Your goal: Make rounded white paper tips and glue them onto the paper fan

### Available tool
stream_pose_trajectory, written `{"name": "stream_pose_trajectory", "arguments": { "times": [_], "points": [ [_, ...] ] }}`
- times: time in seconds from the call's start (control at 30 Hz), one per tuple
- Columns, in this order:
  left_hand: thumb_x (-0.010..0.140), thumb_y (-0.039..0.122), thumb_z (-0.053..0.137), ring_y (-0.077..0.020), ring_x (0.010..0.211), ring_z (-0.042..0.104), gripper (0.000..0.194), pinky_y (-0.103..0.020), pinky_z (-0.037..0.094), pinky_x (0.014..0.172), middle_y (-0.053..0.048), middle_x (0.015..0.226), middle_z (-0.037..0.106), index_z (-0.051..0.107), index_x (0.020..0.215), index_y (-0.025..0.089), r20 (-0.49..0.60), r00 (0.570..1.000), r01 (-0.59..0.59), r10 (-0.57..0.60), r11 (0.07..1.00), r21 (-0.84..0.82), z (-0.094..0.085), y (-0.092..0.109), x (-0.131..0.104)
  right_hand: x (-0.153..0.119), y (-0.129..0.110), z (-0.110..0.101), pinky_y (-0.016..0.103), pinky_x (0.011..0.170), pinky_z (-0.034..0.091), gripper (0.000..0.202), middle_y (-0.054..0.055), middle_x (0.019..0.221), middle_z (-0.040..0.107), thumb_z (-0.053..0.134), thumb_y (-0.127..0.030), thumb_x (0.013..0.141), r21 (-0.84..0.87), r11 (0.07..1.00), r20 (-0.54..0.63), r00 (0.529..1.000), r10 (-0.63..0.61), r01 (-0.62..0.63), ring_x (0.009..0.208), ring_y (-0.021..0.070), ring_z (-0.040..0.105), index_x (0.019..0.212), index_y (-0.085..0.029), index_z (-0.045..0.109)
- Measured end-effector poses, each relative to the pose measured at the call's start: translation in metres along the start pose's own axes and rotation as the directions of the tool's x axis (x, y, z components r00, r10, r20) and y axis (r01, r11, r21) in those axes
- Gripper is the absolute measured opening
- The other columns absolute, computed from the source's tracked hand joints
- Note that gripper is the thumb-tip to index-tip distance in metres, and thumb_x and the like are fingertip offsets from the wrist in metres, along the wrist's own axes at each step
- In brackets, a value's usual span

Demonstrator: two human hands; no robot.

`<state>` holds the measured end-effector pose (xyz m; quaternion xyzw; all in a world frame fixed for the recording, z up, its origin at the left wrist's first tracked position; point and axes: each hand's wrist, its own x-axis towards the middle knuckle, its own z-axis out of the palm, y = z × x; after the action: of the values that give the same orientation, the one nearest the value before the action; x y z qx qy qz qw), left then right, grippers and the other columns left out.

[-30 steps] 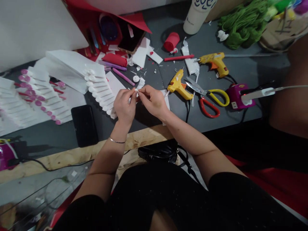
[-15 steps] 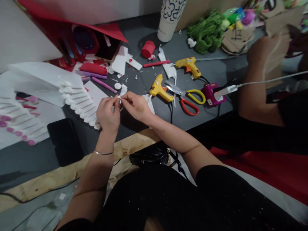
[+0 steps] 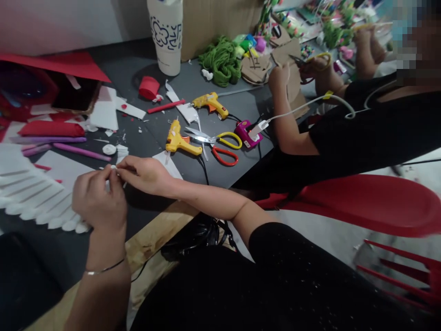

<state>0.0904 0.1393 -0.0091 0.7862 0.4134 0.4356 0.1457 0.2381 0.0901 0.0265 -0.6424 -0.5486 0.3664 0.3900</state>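
My left hand (image 3: pixel 99 200) and my right hand (image 3: pixel 146 174) meet over the near edge of the dark table. Both have their fingertips pinched on a small white piece (image 3: pixel 113 168), which looks like rolled paper; the fingers hide most of it. Just beyond lie a white paper coil (image 3: pixel 109 149) and a ribbed white strip (image 3: pixel 122 152). Left of my left hand is a fan of pleated white paper (image 3: pixel 37 193) with round white ends. A yellow glue gun (image 3: pixel 179 140) and scissors (image 3: pixel 213 142) with red and yellow handles lie to the right of my hands.
A second glue gun (image 3: pixel 211 103), a purple power adapter (image 3: pixel 248 134), a tall cup (image 3: pixel 165 41) and green yarn (image 3: pixel 220 59) sit farther back. Paper scraps and purple sticks (image 3: pixel 81 151) lie about. At right, a co-worker's hand (image 3: pixel 279 80) holds cardboard, with scissors (image 3: pixel 319 62) in the other.
The view has swung to the right, so table items appear farther left and more of the co-worker shows. My hands still pinch the small white piece together.
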Motion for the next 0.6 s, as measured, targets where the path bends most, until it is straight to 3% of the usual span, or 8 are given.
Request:
{"name": "stream_pose_trajectory", "arguments": {
  "times": [0.07, 0.17, 0.27, 0.33, 0.43, 0.6],
  "points": [
    [0.094, 0.046, 0.060, -0.0371, 0.094, 0.070, 0.026, -0.056, 0.050, 0.086, -0.012, 0.095, 0.079, 0.082, 0.103, 0.035, 0.000, 1.000, -0.019, 0.019, 0.999, 0.031, 0.000, 0.001, 0.000, 0.001, 0.000, -0.001, 0.026, 0.082, 0.050, 0.013, 0.001, 0.097, 0.076, 0.057, -0.028, 0.106, 0.011, 1.000, -0.008, 1.000, -0.001, 0.001, 0.090, 0.0152, 0.071, 0.106, -0.020, 0.067],
    [0.091, 0.046, 0.064, -0.0328, 0.085, 0.071, 0.027, -0.050, 0.051, 0.081, -0.011, 0.085, 0.078, 0.083, 0.092, 0.027, -0.067, 0.997, -0.023, 0.025, 0.999, 0.027, 0.000, 0.002, 0.002, -0.001, 0.000, -0.003, 0.026, 0.083, 0.051, 0.015, 0.002, 0.099, 0.076, 0.055, -0.028, 0.106, 0.040, 0.998, 0.013, 0.999, -0.046, 0.045, 0.090, 0.0147, 0.071, 0.108, -0.018, 0.066],
    [0.084, 0.046, 0.077, -0.0249, 0.075, 0.069, 0.023, -0.040, 0.053, 0.074, -0.006, 0.078, 0.076, 0.081, 0.083, 0.024, -0.094, 0.995, 0.023, -0.030, 0.997, -0.079, -0.003, 0.004, 0.003, -0.005, 0.002, -0.003, 0.026, 0.087, 0.052, 0.018, 0.003, 0.102, 0.077, 0.051, -0.027, 0.107, 0.080, 0.990, 0.043, 0.992, -0.121, 0.117, 0.093, 0.0148, 0.072, 0.112, -0.017, 0.066],
    [0.086, 0.048, 0.077, -0.0207, 0.075, 0.068, 0.025, -0.035, 0.054, 0.069, -0.005, 0.083, 0.076, 0.081, 0.088, 0.024, -0.062, 0.994, 0.075, -0.085, 0.985, -0.154, -0.005, 0.005, 0.002, -0.009, 0.004, -0.002, 0.026, 0.086, 0.052, 0.018, 0.003, 0.101, 0.078, 0.051, -0.026, 0.107, 0.064, 0.988, 0.027, 0.990, -0.141, 0.139, 0.092, 0.0145, 0.073, 0.110, -0.019, 0.067],
    [0.100, 0.050, 0.064, -0.0198, 0.090, 0.071, 0.032, -0.035, 0.057, 0.084, -0.006, 0.099, 0.080, 0.081, 0.105, 0.024, 0.075, 0.995, 0.079, -0.067, 0.984, -0.157, -0.008, 0.007, -0.004, -0.013, 0.010, 0.001, 0.026, 0.083, 0.051, 0.014, 0.003, 0.102, 0.079, 0.055, -0.024, 0.104, 0.028, 0.984, -0.049, 0.983, -0.175, 0.176, 0.089, 0.0146, 0.072, 0.108, -0.020, 0.068],
    [0.103, 0.049, 0.063, -0.0185, 0.093, 0.072, 0.031, -0.033, 0.057, 0.088, -0.004, 0.099, 0.080, 0.081, 0.104, 0.024, 0.070, 0.993, 0.104, -0.095, 0.986, -0.132, -0.008, 0.007, -0.013, -0.016, 0.016, 0.004, 0.025, 0.072, 0.049, 0.016, 0.001, 0.085, 0.078, 0.059, -0.033, 0.103, 0.084, 0.986, -0.116, 0.984, -0.135, 0.145, 0.073, 0.0130, 0.071, 0.096, -0.020, 0.064]
  ]
}}
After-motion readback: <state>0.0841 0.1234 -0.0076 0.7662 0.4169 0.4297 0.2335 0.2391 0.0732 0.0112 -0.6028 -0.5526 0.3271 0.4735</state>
